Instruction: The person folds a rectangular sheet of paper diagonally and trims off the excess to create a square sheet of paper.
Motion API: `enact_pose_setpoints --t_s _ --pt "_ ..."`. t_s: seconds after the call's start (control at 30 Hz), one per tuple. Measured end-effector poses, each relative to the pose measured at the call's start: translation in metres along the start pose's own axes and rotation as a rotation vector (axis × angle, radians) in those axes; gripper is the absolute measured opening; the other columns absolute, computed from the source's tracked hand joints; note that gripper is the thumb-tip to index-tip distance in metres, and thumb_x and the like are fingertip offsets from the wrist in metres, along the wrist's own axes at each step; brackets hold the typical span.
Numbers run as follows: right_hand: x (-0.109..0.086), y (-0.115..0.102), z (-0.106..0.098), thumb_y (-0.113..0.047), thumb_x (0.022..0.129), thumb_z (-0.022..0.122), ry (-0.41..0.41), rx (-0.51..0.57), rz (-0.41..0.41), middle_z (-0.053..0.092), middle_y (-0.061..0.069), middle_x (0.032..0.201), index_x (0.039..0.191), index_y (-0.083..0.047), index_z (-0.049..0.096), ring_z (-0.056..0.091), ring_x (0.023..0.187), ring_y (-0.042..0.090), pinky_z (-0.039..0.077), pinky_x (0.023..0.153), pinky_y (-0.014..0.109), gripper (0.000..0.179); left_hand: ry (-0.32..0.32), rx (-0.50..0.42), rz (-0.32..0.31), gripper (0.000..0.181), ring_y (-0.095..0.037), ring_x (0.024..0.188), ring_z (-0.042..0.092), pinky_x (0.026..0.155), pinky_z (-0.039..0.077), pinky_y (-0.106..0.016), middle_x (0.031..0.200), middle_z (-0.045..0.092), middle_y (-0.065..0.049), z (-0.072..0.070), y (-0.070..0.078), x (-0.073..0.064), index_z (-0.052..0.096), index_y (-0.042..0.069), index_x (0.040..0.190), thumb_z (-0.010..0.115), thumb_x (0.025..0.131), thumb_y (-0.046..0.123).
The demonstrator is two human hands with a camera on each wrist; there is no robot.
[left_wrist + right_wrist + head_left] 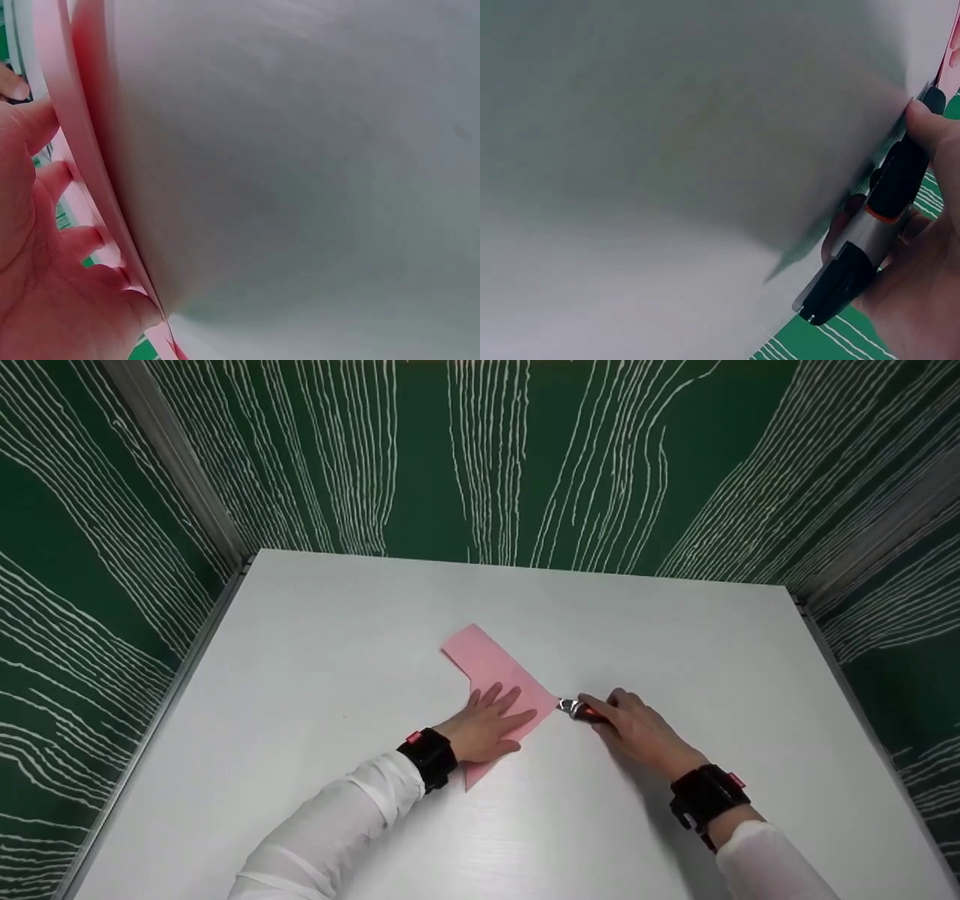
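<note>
A piece of folded pink paper [484, 654] lies on the white table, with a strip sticking out at the far left and a pointed corner toward the near edge. My left hand [486, 729] presses on it with fingers spread. In the left wrist view, the fingertips touch the pink paper [79, 124], whose layers stand slightly apart at the edge. My right hand [641, 735] grips a utility knife [589, 712] just right of the paper. Its metal tip meets the paper's right corner. Up close, the knife [889, 180] has a black and grey handle with an orange band.
The white tabletop [300, 660] extends around both hands. Green panels with white wavy lines [420, 457] stand behind and along both sides, with grey posts [172, 442] at the corners. Each wrist wears a black strapped device [709, 796].
</note>
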State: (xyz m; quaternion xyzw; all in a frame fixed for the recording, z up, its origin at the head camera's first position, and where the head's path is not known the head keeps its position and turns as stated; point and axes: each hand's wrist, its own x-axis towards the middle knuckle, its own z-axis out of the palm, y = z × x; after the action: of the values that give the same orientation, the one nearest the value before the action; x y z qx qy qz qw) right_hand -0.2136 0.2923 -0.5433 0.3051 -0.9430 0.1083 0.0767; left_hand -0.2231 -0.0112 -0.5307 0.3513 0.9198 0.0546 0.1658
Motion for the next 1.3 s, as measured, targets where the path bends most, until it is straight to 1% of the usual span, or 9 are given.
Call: enact_pose_setpoints --t_s 0.1,0.27,0.37,0.5,0.67,0.8,0.97,1.17,1.3 --pt "0.001 0.001 -0.001 -0.008 0.087 0.076 -0.007 -0.003 0.0 0.056 0.013 0.088 0.136 -0.013 0.061 0.052 0.077 0.021 0.05 0.063 0.035 0.051 0.0 0.019 0.012 0.061 -0.034 0.157 0.009 0.125 0.02 -0.055 0.17 0.011 -0.008 0.001 0.0 0.0 0.021 0.034 0.16 0.044 0.105 0.046" --pt "0.0 0.004 -0.003 -0.008 0.087 0.075 -0.036 0.025 0.034 0.058 0.013 0.092 0.134 -0.02 0.062 0.056 0.085 0.026 0.051 0.073 0.042 0.049 -0.006 -0.01 0.037 0.059 -0.034 0.157 0.009 0.125 0.018 -0.056 0.17 0.012 -0.009 0.002 -0.002 -0.004 0.024 0.033 0.159 0.045 0.105 0.044" --pt "0.001 0.003 -0.002 -0.009 0.088 0.075 -0.05 0.036 0.049 0.059 0.012 0.094 0.134 -0.022 0.062 0.057 0.088 0.027 0.049 0.075 0.044 0.049 -0.016 -0.022 0.041 0.059 -0.034 0.157 0.009 0.125 0.018 -0.056 0.17 0.012 -0.008 0.002 -0.003 -0.008 0.024 0.032 0.159 0.045 0.105 0.043" --pt "0.006 0.002 0.001 -0.009 0.09 0.073 -0.038 0.033 0.023 0.06 0.014 0.096 0.137 -0.02 0.061 0.056 0.087 0.029 0.049 0.072 0.045 0.051 -0.019 -0.031 0.042 0.059 -0.034 0.157 0.009 0.125 0.017 -0.057 0.17 0.012 -0.009 -0.001 -0.003 -0.01 0.025 0.032 0.159 0.045 0.105 0.042" --pt "0.009 0.005 0.003 -0.007 0.087 0.076 0.013 0.007 0.012 0.059 0.014 0.093 0.135 -0.019 0.063 0.055 0.083 0.028 0.049 0.067 0.043 0.051 -0.021 -0.032 0.045 0.059 -0.034 0.157 0.009 0.125 0.016 -0.057 0.17 0.012 -0.009 -0.005 -0.002 -0.008 0.025 0.032 0.159 0.045 0.105 0.043" --pt "0.009 0.007 0.003 -0.006 0.086 0.077 0.036 0.011 0.005 0.058 0.014 0.09 0.133 -0.016 0.064 0.053 0.08 0.027 0.047 0.064 0.04 0.05 -0.024 -0.019 0.053 0.059 -0.034 0.157 0.009 0.125 0.016 -0.057 0.17 0.012 -0.008 -0.006 -0.003 -0.007 0.025 0.032 0.159 0.045 0.105 0.043" --pt "0.009 0.006 0.005 -0.006 0.086 0.076 0.043 0.005 0.027 0.058 0.013 0.092 0.134 -0.016 0.064 0.054 0.083 0.028 0.047 0.065 0.041 0.05 -0.018 0.005 0.062 0.059 -0.033 0.157 0.009 0.125 0.017 -0.057 0.17 0.012 -0.008 -0.006 -0.005 -0.006 0.025 0.033 0.159 0.044 0.105 0.044" --pt "0.009 0.003 0.007 -0.008 0.086 0.077 0.059 -0.016 0.055 0.059 0.015 0.093 0.132 -0.017 0.064 0.056 0.084 0.032 0.051 0.064 0.045 0.049 -0.025 -0.015 0.055 0.059 -0.033 0.158 0.008 0.125 0.016 -0.056 0.17 0.011 -0.007 -0.005 -0.006 -0.004 0.025 0.035 0.159 0.045 0.104 0.044" --pt "0.011 0.001 0.004 -0.009 0.087 0.076 0.048 -0.004 0.047 0.059 0.016 0.094 0.133 -0.015 0.064 0.056 0.083 0.032 0.051 0.065 0.046 0.048 -0.035 -0.018 0.051 0.06 -0.033 0.158 0.006 0.126 0.014 -0.056 0.17 0.009 -0.007 -0.004 -0.006 -0.003 0.023 0.036 0.159 0.045 0.104 0.045"
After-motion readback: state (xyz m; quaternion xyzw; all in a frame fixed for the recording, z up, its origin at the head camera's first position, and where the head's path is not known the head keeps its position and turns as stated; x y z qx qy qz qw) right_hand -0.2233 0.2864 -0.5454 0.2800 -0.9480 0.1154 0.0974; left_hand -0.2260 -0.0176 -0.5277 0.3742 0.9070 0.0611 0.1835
